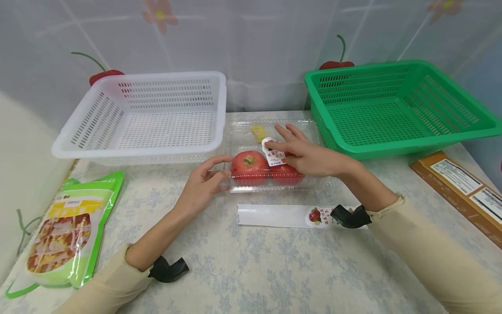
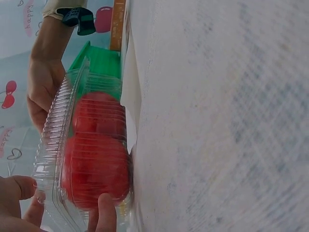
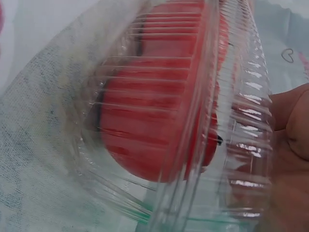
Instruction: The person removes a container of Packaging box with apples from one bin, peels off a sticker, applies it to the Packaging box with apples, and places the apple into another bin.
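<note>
One clear container (image 1: 241,133) lies on the table (image 1: 255,270) between one white basket (image 1: 137,155) and one green basket (image 1: 412,141); it contains two red apples (image 1: 250,168) and one yellow packet (image 1: 258,133). Left hand (image 1: 201,185): grip closed on the container's corner. Right hand (image 1: 307,152): grip relaxed, fingers extended onto the container's sticker (image 1: 277,159). One white strip (image 1: 270,216) carries a second sticker (image 1: 313,216); red characters on both are too small to read. Wall covering (image 2: 14,53) reads "happy".

1. Far left, you have a white basket (image 1: 168,131).
2. Far right, you see a green basket (image 1: 372,122).
3. Nearer you, left, lies a pouch (image 1: 64,235).
4. On your right lies a brown box (image 1: 464,194).
5. Beyond, you face a backdrop (image 1: 270,52).
</note>
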### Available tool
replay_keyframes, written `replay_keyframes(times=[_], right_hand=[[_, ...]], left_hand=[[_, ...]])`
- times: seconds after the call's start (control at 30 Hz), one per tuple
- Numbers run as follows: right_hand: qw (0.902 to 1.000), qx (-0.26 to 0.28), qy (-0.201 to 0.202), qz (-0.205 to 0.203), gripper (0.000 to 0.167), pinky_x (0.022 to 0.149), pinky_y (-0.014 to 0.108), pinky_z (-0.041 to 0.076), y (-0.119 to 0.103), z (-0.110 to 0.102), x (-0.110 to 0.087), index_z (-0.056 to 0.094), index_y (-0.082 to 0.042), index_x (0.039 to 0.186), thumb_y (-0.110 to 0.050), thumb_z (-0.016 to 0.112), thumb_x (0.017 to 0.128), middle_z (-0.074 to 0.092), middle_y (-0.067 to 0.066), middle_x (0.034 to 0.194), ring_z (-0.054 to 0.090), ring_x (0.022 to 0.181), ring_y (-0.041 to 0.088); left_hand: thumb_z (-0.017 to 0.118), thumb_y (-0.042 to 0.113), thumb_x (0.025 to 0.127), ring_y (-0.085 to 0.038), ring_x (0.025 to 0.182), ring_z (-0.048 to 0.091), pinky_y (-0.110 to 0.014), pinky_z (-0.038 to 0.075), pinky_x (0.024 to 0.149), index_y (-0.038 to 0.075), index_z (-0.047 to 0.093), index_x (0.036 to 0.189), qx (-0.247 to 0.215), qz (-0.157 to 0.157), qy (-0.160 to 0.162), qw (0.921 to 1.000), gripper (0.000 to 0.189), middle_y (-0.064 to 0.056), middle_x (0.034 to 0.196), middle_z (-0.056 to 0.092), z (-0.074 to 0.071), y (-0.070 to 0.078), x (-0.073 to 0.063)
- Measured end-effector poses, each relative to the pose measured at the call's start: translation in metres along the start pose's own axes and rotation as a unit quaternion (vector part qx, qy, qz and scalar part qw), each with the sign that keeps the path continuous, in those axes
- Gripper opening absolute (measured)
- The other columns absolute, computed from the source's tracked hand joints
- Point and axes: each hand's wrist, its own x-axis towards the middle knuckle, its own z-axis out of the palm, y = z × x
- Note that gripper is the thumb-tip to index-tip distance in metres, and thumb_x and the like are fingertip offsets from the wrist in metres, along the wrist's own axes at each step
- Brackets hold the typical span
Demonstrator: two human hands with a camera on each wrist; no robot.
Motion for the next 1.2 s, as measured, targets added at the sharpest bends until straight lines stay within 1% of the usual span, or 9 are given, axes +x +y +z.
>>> replay_keyframes(times=[0.1, 0.2, 0.3, 0.47, 0.6, 0.77, 0.97, 1.1, 1.2], right_hand=[[0.9997, 0.019, -0.010, 0.008, 0.055, 0.115, 0.065, 0.000, -0.001, -0.003, -0.001, 0.039, -0.007, 0.151, 0.004, 0.035, 0.096, -0.006, 0.014, 0.164, -0.020, 0.146, 0.031], [0.9991, 0.038, -0.008, 0.018, 0.057, 0.115, 0.063, -0.002, 0.001, -0.003, 0.000, 0.040, -0.008, 0.150, 0.004, 0.033, 0.095, -0.005, 0.009, 0.164, -0.020, 0.146, 0.028], [0.9986, 0.047, 0.003, 0.024, 0.052, 0.115, 0.064, 0.000, 0.002, -0.002, 0.001, 0.043, -0.008, 0.149, -0.001, 0.040, 0.098, -0.003, 0.008, 0.165, -0.018, 0.147, 0.026], [0.9984, -0.005, 0.056, 0.012, 0.045, 0.114, 0.066, 0.011, 0.001, 0.005, 0.005, 0.054, -0.007, 0.142, -0.011, 0.059, 0.097, 0.011, 0.015, 0.163, -0.005, 0.149, 0.032], [0.9954, -0.034, 0.088, 0.015, 0.043, 0.114, 0.064, 0.015, -0.003, 0.010, 0.006, 0.058, -0.005, 0.137, -0.010, 0.063, 0.095, 0.019, 0.018, 0.161, 0.003, 0.148, 0.036], [0.9952, -0.052, 0.079, 0.026, 0.043, 0.115, 0.064, 0.013, -0.007, 0.008, 0.007, 0.057, -0.007, 0.139, -0.009, 0.060, 0.096, 0.018, 0.019, 0.161, 0.003, 0.148, 0.038], [0.9878, -0.137, 0.068, 0.034, 0.045, 0.112, 0.066, 0.020, -0.008, 0.006, 0.005, 0.055, -0.015, 0.142, -0.021, 0.062, 0.098, 0.022, 0.018, 0.160, 0.009, 0.147, 0.039], [0.9811, -0.159, 0.109, 0.015, 0.043, 0.111, 0.063, 0.027, -0.001, 0.009, 0.002, 0.061, -0.014, 0.136, -0.026, 0.066, 0.095, 0.032, 0.017, 0.156, 0.019, 0.146, 0.037], [0.9749, -0.155, 0.160, -0.006, 0.035, 0.108, 0.061, 0.033, 0.004, 0.011, -0.001, 0.071, -0.011, 0.122, -0.027, 0.070, 0.092, 0.046, 0.017, 0.147, 0.031, 0.142, 0.035]], left_hand=[[0.051, 0.005, 0.097, -0.037, 0.108, 0.057, -0.036, 0.057, 0.085, 0.006, 0.058, 0.132, -0.002, 0.002, 0.001, 1.0000, 0.036, -0.015, 0.117, 0.058, 0.000, 0.000, 0.000], [0.051, 0.005, 0.097, -0.038, 0.109, 0.056, -0.036, 0.057, 0.085, 0.006, 0.058, 0.132, -0.002, 0.002, 0.002, 1.0000, 0.036, -0.016, 0.117, 0.058, 0.000, -0.001, 0.000], [0.051, 0.005, 0.097, -0.037, 0.109, 0.056, -0.036, 0.057, 0.084, 0.006, 0.058, 0.132, -0.003, 0.001, 0.002, 1.0000, 0.036, -0.016, 0.116, 0.059, -0.001, -0.001, 0.000], [0.052, 0.006, 0.097, -0.034, 0.105, 0.058, -0.037, 0.058, 0.084, 0.007, 0.059, 0.132, -0.007, 0.002, 0.001, 1.0000, 0.036, -0.014, 0.111, 0.061, -0.001, -0.002, 0.000], [0.054, 0.006, 0.096, -0.031, 0.101, 0.060, -0.037, 0.058, 0.084, 0.006, 0.059, 0.131, -0.008, 0.000, 0.003, 1.0000, 0.035, -0.014, 0.106, 0.062, -0.002, -0.002, 0.000], [0.054, 0.006, 0.096, -0.031, 0.102, 0.060, -0.037, 0.058, 0.084, 0.007, 0.059, 0.131, -0.004, 0.001, 0.003, 1.0000, 0.035, -0.014, 0.108, 0.062, -0.002, -0.003, 0.001], [0.055, 0.006, 0.096, -0.034, 0.103, 0.060, -0.037, 0.058, 0.083, 0.007, 0.059, 0.132, -0.005, 0.001, 0.004, 1.0000, 0.036, -0.014, 0.108, 0.062, -0.002, -0.003, 0.001], [0.055, 0.006, 0.096, -0.033, 0.101, 0.061, -0.037, 0.058, 0.083, 0.007, 0.059, 0.131, -0.006, 0.000, 0.004, 1.0000, 0.036, -0.015, 0.107, 0.062, -0.001, -0.003, 0.001], [0.056, 0.007, 0.096, -0.032, 0.100, 0.061, -0.037, 0.058, 0.082, 0.006, 0.059, 0.131, -0.006, 0.000, 0.003, 1.0000, 0.036, -0.017, 0.105, 0.063, -0.001, -0.003, 0.001]])
